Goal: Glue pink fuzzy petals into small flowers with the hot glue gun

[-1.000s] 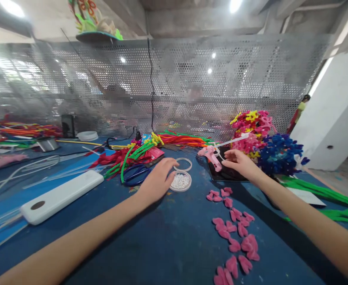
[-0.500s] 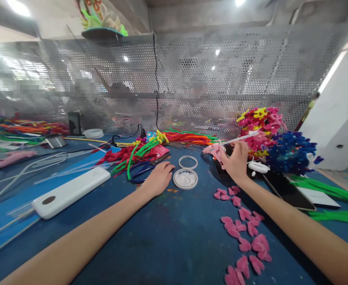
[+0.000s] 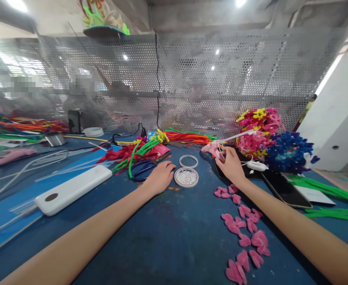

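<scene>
In the head view the right hand [image 3: 231, 166] is closed around the handle of a pink glue gun [image 3: 212, 148] at the far edge of the blue table [image 3: 174, 237], beside a phone [image 3: 283, 190]. The left hand [image 3: 159, 178] lies flat and loose, holding nothing, just beside a bead dish [image 3: 186, 177], with scissors [image 3: 141, 171] near and pink petals [image 3: 245, 233] to the right.

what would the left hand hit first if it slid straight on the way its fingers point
Most likely the round dish of white beads: the left hand lies flat on the blue table, fingertips aimed right at the dish's near rim, almost touching it. Depth is hard to judge.
</scene>
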Demonstrator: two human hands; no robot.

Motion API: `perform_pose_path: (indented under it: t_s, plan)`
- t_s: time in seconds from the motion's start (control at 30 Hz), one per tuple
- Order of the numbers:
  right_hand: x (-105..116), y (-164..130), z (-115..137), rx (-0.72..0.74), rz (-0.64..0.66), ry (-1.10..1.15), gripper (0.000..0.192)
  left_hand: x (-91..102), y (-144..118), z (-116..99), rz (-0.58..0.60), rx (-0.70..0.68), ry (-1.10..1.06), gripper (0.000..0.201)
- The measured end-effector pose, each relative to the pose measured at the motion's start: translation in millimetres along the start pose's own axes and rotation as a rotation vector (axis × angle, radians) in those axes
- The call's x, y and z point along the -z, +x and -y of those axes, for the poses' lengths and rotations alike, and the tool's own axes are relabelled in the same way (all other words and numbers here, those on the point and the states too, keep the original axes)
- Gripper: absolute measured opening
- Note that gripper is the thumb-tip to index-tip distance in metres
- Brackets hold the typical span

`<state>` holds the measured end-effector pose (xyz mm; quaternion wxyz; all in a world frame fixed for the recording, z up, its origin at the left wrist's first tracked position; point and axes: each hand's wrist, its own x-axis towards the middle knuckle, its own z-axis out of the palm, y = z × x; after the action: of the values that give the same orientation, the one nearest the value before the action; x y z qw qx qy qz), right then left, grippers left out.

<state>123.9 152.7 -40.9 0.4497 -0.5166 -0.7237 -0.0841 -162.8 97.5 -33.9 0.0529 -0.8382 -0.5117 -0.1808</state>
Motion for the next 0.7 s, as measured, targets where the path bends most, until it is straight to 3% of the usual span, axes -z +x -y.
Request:
perform_pose_path:
  t_s: [0.1,0.23,0.33,0.57,0.7]
  plan:
    - [7,-1,5,-0.01,-0.024,0.015,0.02,0.1,0,0,0.006,-0.002,0.007,0.029]
    - [9,-15,20,-0.002,0.149,0.09,0.005,-0.3,0,0,0.018,-0.003,0.01,0.03]
    - [2,-22,27,-0.057,0.204,0.14,0.012,-0.8,0,0,0.016,0.005,0.012,0.03]
    - [-1,-7,11,-0.245,0.098,0.1,0.023,0.1,-3,-2,-0.027,0.022,0.021,0.029]
    - [-6,7,3,-0.398,0.191,0.096,0.032,-1.2,-4,-1,-0.051,0.026,0.004,0.027]
